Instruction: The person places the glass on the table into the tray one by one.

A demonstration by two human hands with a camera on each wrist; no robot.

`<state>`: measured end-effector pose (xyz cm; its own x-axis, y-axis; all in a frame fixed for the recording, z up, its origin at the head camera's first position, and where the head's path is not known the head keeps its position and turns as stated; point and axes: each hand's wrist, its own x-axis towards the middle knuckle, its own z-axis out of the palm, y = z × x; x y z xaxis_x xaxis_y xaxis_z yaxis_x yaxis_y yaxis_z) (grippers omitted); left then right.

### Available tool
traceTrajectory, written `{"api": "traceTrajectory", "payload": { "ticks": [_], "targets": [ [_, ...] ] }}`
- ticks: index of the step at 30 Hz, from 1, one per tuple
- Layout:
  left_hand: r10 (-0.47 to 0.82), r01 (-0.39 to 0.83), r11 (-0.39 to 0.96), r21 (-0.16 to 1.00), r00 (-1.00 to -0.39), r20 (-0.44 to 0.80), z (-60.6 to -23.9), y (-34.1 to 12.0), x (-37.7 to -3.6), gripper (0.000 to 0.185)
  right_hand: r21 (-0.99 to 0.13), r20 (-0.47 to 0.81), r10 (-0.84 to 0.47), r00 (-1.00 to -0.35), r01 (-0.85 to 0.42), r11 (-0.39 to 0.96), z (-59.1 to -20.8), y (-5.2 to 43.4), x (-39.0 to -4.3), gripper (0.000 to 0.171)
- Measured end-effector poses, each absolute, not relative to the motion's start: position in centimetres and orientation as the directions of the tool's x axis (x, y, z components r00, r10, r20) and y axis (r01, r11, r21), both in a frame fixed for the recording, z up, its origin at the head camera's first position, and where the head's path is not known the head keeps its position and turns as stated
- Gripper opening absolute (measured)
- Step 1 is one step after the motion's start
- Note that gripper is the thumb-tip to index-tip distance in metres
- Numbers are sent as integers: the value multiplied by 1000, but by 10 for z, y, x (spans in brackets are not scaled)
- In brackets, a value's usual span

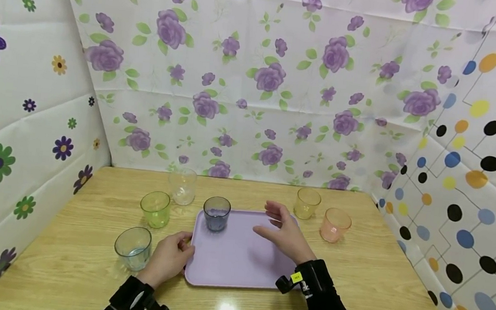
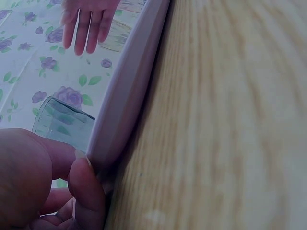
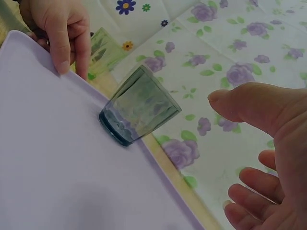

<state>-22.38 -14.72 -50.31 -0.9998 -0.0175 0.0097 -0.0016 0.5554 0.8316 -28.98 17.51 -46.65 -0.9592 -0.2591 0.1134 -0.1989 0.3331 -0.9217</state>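
A lilac tray (image 1: 238, 267) lies flat on the wooden table (image 1: 374, 284). A dark blue-grey glass cup (image 1: 216, 213) stands upright in the tray's far left corner. My left hand (image 1: 170, 259) pinches the tray's left rim, thumb against the edge (image 2: 86, 177). In the right wrist view its fingers (image 3: 60, 33) curl over the tray (image 3: 57, 158) near the cup (image 3: 139, 105). My right hand (image 1: 283, 229) hovers open above the tray's right half, fingers spread (image 3: 268, 158), touching nothing.
Loose cups stand round the tray: pale blue (image 1: 133, 247) beside my left hand, green (image 1: 155, 209), clear (image 1: 182, 186), yellow (image 1: 307, 203) and orange (image 1: 335, 224) at the right. Patterned cloth walls close the table on three sides.
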Motion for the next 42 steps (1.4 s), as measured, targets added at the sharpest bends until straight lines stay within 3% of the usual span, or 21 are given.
{"api": "traceTrajectory", "payload": {
  "ticks": [22,42],
  "targets": [
    [-6,19,551,835,-1000,26,-500,-147,-223,44,-919,181,-228,-957,-247,307,-447,209,-288,84],
    [-8,19,543,840,-1000,28,-502,-147,-222,44,-935,175,-160,-971,-215,283,-439,241,-287,87]
  ]
}}
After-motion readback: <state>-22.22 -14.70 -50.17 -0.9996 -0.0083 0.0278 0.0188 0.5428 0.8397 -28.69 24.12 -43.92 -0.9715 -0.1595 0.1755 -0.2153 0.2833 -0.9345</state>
